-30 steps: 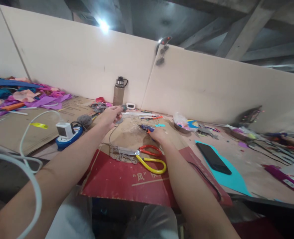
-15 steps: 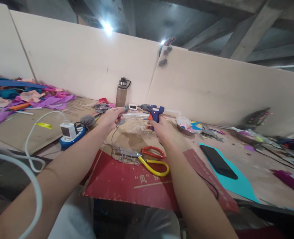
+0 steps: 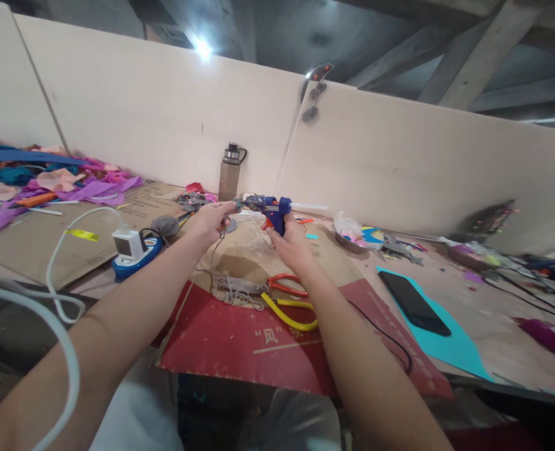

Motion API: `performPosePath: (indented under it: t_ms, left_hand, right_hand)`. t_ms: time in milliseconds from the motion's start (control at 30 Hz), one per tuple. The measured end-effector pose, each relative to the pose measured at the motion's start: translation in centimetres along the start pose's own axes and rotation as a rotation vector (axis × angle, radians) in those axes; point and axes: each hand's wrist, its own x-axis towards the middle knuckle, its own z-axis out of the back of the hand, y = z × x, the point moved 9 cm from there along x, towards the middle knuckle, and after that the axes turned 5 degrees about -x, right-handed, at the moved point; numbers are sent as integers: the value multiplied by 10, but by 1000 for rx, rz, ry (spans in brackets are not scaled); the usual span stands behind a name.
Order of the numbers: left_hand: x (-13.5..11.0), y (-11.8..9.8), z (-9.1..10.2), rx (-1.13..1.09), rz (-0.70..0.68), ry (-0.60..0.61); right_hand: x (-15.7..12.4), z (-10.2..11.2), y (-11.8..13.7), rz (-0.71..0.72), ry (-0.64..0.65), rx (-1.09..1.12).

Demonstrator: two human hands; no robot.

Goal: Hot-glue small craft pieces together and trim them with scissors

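Observation:
My right hand (image 3: 290, 241) is wrapped round the handle of a blue glue gun (image 3: 274, 216) with an orange trigger. A clear glue stick (image 3: 308, 206) sticks out of its back end. The gun's nozzle end points left, close to the fingertips of my left hand (image 3: 213, 220). Those fingers pinch a small grey piece (image 3: 237, 204), too small to make out. A thin grey strand hangs below them towards loose grey yarn (image 3: 230, 291) on the board. Scissors (image 3: 289, 313) with one red and one yellow handle lie beneath, partly covered by my right forearm.
A brown bottle (image 3: 229, 175) stands by the white partition (image 3: 155, 119). To the left are a blue power socket (image 3: 134, 258) with a white plug, a white cable (image 3: 66, 351) and fabric scraps (image 3: 61, 181). At right, a black phone (image 3: 413, 302) rests on a turquoise sheet (image 3: 463, 351).
The glue gun in my right hand has moved left, bringing its nozzle up to the fingertips of my left hand. My left hand has stayed almost still.

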Motion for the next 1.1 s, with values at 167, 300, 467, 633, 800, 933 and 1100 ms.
performPosePath:
  t_ms: [167,300,467,633,800,933,1100]
  left_hand:
    - [1,0,-2,43,-26,23]
    - [-2,-2,-5,89,-56,42]
    - [-1,-5,-4,133,-127,53]
    - [-3,-7,-5,131,-152,50]
    - [-8,-12,-3,132,-138,-10]
    - [-7,-13,-2,137,-142,-26]
    - [-4,-9,-3,132,-152,9]
  right_hand:
    - [-2,4,9,64,-55,-94]
    - [-3,4,10,59,-68,-160]
    - [-4,2,13,68,-75,-225]
    - [-5,0,14,77,-82,-255]
    - [-5,-1,11,82,-84,-265]
    - [-5,-1,12,74,-80,-271]
    - [-5,-2,14,87,-71,-267]
